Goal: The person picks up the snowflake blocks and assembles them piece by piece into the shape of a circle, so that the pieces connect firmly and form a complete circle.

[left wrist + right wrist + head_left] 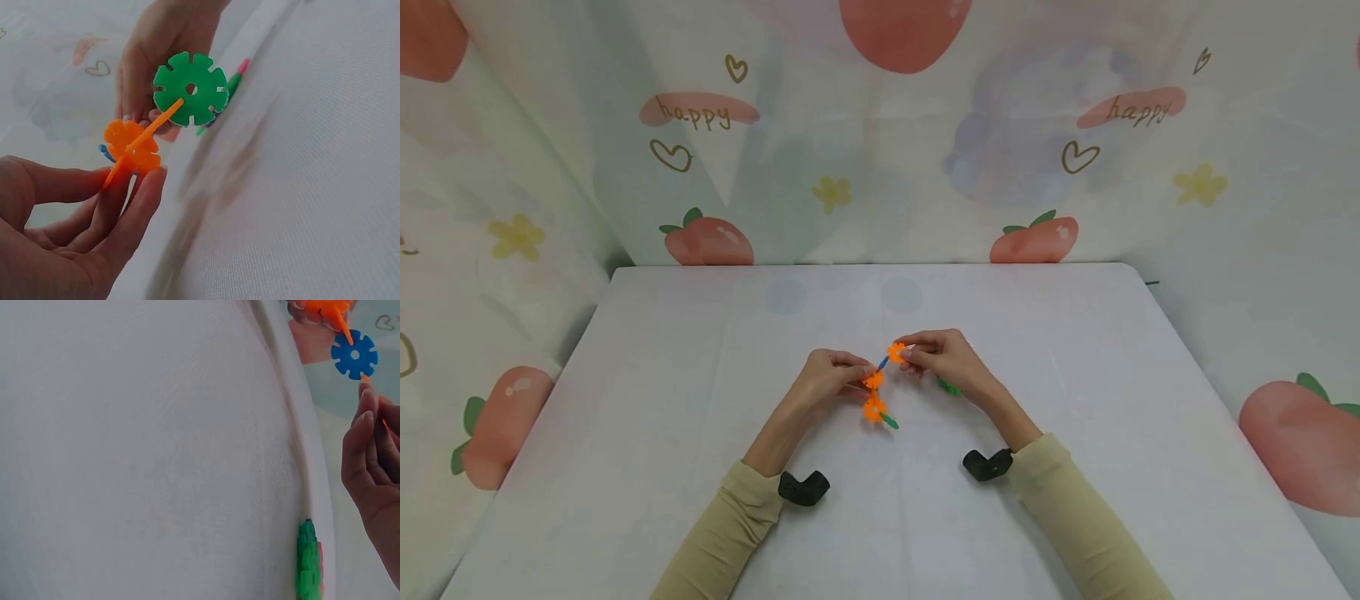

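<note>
Over the middle of the white table [700, 400], both hands hold one chain of slotted plastic discs. My left hand [863, 379] pinches an orange disc [873, 381]; another orange disc [874, 409] and a green disc [890, 422] hang below it. In the left wrist view my left hand [134, 178] grips the orange disc [131, 150], with the green disc [190, 89] slotted beyond it. My right hand [910, 354] pinches the top orange disc [897, 352], joined to a blue disc [882, 363]. The right wrist view shows my right hand [369, 406] just under the blue disc [354, 355].
A few loose green discs [950, 387] lie on the table under my right wrist, seen edge-on as green discs [306, 562] with a pink disc [320, 562]. Printed fabric walls [880, 150] close in the table at the back and both sides.
</note>
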A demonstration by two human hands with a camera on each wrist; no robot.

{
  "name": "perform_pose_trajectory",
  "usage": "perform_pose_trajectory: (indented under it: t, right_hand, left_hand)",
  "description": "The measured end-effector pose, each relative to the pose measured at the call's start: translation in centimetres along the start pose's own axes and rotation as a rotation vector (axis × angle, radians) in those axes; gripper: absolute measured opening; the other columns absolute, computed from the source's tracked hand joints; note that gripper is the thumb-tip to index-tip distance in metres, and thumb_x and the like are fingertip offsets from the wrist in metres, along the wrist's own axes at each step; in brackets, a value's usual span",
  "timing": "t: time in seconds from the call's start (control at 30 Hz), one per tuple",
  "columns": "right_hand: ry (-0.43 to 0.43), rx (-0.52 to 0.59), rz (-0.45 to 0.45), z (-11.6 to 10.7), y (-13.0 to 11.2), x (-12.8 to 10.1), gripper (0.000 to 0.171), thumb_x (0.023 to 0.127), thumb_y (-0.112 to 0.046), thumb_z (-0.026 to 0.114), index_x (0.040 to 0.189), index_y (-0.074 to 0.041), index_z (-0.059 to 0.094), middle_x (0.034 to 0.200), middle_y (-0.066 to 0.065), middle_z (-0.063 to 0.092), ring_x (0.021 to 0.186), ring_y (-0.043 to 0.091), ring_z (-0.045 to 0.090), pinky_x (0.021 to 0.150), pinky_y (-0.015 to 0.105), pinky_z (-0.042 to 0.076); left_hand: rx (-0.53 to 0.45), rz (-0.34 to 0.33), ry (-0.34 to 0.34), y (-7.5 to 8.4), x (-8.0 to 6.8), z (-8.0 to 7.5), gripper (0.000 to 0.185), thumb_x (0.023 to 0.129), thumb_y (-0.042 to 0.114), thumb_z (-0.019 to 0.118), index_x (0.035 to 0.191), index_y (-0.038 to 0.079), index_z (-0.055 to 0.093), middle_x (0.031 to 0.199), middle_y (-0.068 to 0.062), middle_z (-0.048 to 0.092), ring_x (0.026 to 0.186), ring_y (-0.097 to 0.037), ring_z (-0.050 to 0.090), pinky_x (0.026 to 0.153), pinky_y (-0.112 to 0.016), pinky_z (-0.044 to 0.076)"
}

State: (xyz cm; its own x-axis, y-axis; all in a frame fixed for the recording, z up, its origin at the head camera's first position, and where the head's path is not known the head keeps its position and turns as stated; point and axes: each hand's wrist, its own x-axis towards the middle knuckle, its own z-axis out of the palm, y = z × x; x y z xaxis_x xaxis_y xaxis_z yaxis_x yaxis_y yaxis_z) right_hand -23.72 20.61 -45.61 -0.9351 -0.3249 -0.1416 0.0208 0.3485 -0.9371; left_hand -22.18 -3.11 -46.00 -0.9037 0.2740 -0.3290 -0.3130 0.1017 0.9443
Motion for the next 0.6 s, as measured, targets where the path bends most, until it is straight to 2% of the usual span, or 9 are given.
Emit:
perform_pose_trajectory:
  t: [0.37,0.6]
  right_hand:
    - [0.072,0.052,0.015,1.01,0.17,0.21,0.031,0.100,-0.014,0.067,0.126,0.004,0.069,0.095,0.017,0.078,0.083,0.026,0.074,0.075,0.028,0.060]
    - [0.062,0.044,0.032,0.89,0.27,0.21,0.032,0.101,-0.012,0.065,0.128,0.004,0.068,0.097,0.017,0.078,0.082,0.022,0.073,0.075,0.027,0.060]
  left_hand:
    - [0.014,-0.022,0.022,0.03,0.02,-0.02,0.021,0.097,0.009,0.069,0.110,-0.008,0.074,0.099,-0.018,0.076,0.077,-0.019,0.076,0.079,-0.035,0.063]
    - [0.014,-0.015,0.013,-0.12,0.16,0.09,0.022,0.098,0.008,0.068,0.111,-0.009,0.073,0.097,-0.018,0.077,0.077,-0.019,0.076,0.076,-0.035,0.063]
